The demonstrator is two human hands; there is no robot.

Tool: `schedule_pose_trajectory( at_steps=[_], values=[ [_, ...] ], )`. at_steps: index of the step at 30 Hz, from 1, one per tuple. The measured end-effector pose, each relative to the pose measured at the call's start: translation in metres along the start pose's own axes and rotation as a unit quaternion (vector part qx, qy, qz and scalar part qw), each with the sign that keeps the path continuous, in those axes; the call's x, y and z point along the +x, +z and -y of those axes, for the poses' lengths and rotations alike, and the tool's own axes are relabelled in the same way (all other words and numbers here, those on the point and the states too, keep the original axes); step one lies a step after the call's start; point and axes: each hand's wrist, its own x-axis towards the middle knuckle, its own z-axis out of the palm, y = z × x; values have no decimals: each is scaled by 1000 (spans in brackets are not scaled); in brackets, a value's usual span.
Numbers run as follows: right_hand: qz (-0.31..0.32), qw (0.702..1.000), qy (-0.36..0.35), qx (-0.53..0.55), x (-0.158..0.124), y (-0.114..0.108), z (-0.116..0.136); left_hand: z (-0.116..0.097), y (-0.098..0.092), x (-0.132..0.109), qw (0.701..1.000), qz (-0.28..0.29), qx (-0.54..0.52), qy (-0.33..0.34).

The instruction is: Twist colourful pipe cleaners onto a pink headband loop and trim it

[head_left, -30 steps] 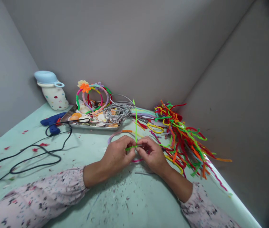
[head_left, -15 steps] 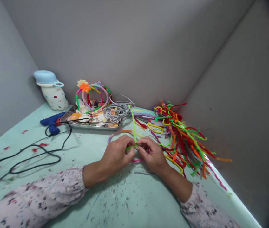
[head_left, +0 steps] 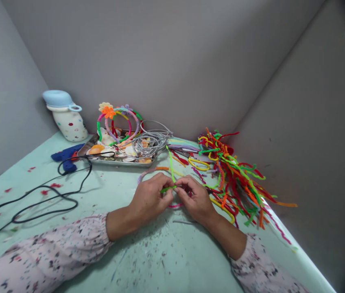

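2 hands (head_left: 151, 194) (head_left: 194, 197) pinch green pipe cleaner (head_left: 171, 165); bottle (head_left: 67, 117) bears printed motifs (head_left: 70, 124).

Lighting: diffuse, moderately dim. Landmark: metal tray (head_left: 123, 165), rim faintly glinting. Left wall (head_left: 4, 101), left of tray: paler grey. Back wall (head_left: 148, 53), behind tray: mid-grey, soft shadow around the bottle (head_left: 71, 127). Right wall (head_left: 313, 122), well right of tray: darker, ending in black vignette. Bench (head_left: 191, 252): bright glare strip along its edge, right of and nearer than tray. Distortion: wide-angle; bottle, left of tray, bowed. Focus: fine detail soft between the fingers (head_left: 192, 183), nearer than tray.
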Motion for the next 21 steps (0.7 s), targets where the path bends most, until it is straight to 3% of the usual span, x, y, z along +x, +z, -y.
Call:
schedule_pose_trajectory(
  at_steps=[12, 21],
  values=[
    [19, 1000, -8, -14, 0, -1, 1, 2, 2, 0, 1000, -1, 6, 2],
    [27, 999, 10, 36, -1, 0, -2, -1, 1, -1, 1000, -16, -17, 11]
  ],
)
